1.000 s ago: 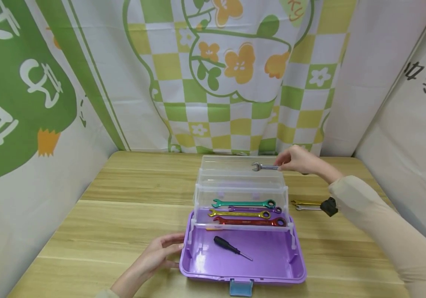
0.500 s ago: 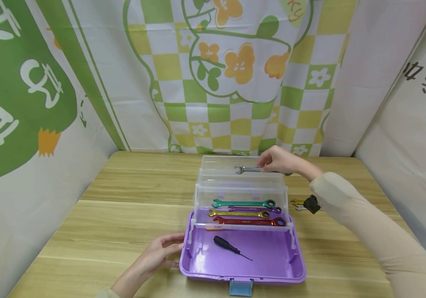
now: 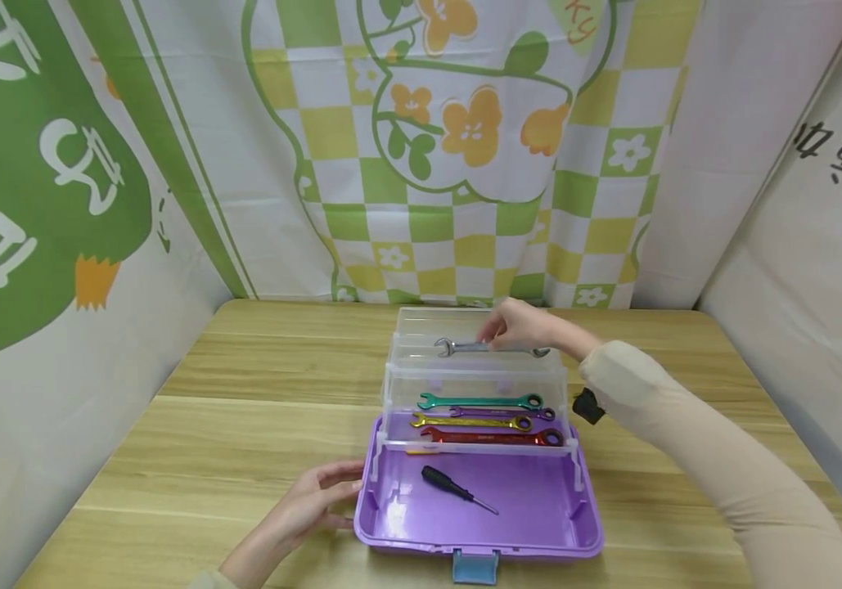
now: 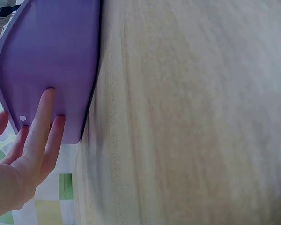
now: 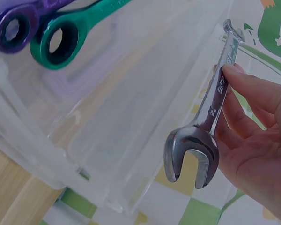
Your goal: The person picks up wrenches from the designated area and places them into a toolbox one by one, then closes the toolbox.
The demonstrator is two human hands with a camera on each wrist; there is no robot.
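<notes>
My right hand (image 3: 520, 325) pinches a silver open-end wrench (image 5: 213, 105) between thumb and fingers, roughly level above the upper clear tray (image 3: 413, 357) of a purple toolbox (image 3: 538, 515). Both forked ends of that wrench show in the right wrist view. My left hand (image 3: 310, 501) touches the toolbox's left side with extended fingers (image 4: 37, 126). In the lower clear tray lie a green wrench (image 3: 479, 402), a purple wrench (image 3: 497, 413), a yellow wrench (image 3: 468, 422) and a red wrench (image 3: 490, 438). A black-handled screwdriver (image 3: 457, 489) rests on the box floor.
Something orange (image 3: 419, 451) is mostly hidden under the lower tray. A blue latch (image 3: 475, 567) hangs at the toolbox's front. The wooden table (image 3: 258, 393) meets a patterned curtain (image 3: 435, 237) at the back. A black piece (image 3: 588, 406) shows beside the right sleeve.
My right hand has carried the silver wrench left and slightly down, over the upper tray. The sleeve now covers the two wrenches on the table at right. My left hand has stayed put.
</notes>
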